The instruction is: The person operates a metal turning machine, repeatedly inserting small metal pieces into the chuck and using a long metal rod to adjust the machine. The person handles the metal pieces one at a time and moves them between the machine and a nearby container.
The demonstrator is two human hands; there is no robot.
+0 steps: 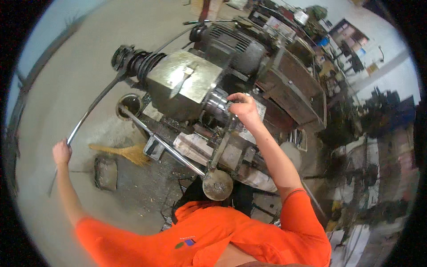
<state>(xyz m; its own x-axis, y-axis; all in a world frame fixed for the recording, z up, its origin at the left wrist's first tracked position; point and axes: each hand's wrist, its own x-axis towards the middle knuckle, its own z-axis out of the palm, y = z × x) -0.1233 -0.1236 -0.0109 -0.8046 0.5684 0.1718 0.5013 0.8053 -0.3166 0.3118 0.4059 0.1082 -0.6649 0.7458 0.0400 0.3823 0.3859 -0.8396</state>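
My left hand (62, 153), far out to the left, is wrapped round a long metal lever (85, 116). The lever runs up to a black ringed clamp assembly (144, 66) on the end of a lathe-like machine's headstock (183, 73). A flat tool with a pale handle (180, 83) lies on top of the headstock. My right hand (243, 107) is at the front of a shiny round chuck (216, 103), its fingers curled in close against it. Whatever is between those fingertips is hidden.
A steel bar (171, 149) with a round metal disc (218, 184) crosses in front of me. A straw broom (129, 153) and a dirty block-shaped container (106, 172) are on the floor at left. Behind stand a motor (238, 46) and a wooden cabinet (291, 86).
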